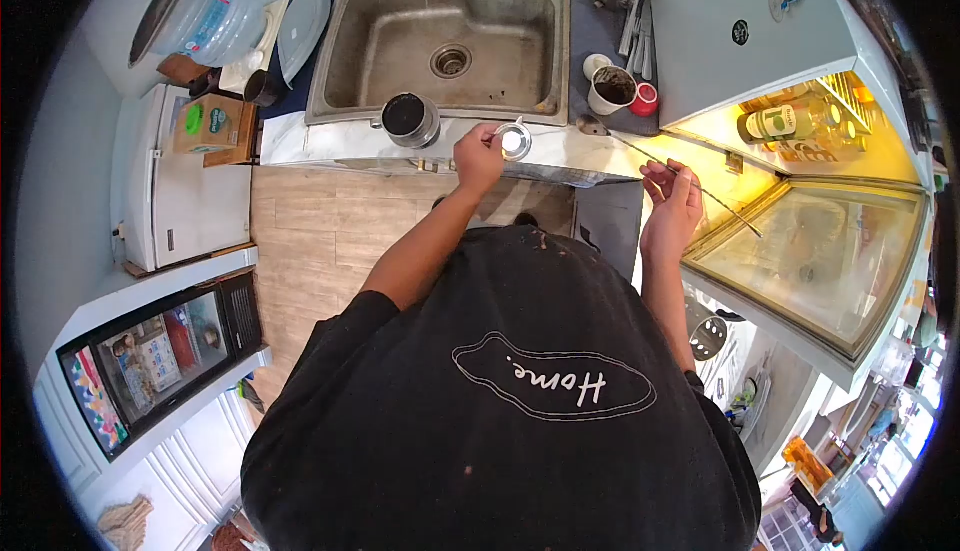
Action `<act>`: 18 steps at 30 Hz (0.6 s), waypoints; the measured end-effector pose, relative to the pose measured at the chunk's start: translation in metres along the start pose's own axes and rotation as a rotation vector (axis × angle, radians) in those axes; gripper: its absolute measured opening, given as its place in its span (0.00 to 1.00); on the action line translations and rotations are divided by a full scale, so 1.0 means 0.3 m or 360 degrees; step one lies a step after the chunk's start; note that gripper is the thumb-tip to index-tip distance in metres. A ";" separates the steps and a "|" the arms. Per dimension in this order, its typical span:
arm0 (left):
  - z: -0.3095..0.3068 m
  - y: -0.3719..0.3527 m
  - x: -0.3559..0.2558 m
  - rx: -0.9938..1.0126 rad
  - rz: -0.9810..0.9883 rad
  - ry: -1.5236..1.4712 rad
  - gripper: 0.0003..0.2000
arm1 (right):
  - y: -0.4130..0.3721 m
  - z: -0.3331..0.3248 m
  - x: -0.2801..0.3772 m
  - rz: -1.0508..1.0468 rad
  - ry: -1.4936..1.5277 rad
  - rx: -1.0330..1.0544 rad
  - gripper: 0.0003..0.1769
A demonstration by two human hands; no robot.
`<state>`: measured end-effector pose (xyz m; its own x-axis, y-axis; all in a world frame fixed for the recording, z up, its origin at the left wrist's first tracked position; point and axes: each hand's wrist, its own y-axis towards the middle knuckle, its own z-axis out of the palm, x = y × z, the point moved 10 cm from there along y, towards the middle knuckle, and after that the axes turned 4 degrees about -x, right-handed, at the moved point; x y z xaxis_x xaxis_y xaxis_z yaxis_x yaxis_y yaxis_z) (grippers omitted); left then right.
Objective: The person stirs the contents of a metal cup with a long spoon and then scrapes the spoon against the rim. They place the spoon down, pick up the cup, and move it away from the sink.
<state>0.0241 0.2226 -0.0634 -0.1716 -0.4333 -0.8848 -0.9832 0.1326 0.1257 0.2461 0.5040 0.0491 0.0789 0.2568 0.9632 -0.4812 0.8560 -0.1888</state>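
In my left hand, fingers closed at its edge, is a small round metal cup with a pale, bright centre, held over the counter's front edge. My right hand pinches the thin twisted shaft of a long bar spoon. The spoon slants, its bowl near the counter by the sink and its other end towards the glass door. Left of my left hand stands a clear glass jug with something dark in it. Beyond the spoon's bowl is a white cup with dark grounds inside.
A steel sink lies ahead. Cutlery and a red lid are on the dark mat at right. A lit cabinet with bottles has its glass door open near my right hand. A water bottle is far left.
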 end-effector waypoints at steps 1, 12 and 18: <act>0.005 0.001 0.013 0.0009 -0.0049 0.0021 0.09 | 0.002 0.003 -0.003 0.0004 0.0007 0.0001 0.16; -0.075 -0.051 -0.035 0.0026 -0.0058 0.0108 0.12 | 0.014 0.068 -0.048 0.0071 0.0029 0.0099 0.16; -0.210 -0.134 0.010 0.0105 -0.0145 0.0130 0.11 | 0.019 0.156 -0.078 0.0100 0.0009 0.0171 0.16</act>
<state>0.0592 0.1597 -0.0427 -0.0889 -0.5168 -0.8514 -0.9891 0.1465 0.0144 0.2007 0.4817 0.0346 0.0503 0.3111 0.9490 -0.5761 0.7853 -0.2269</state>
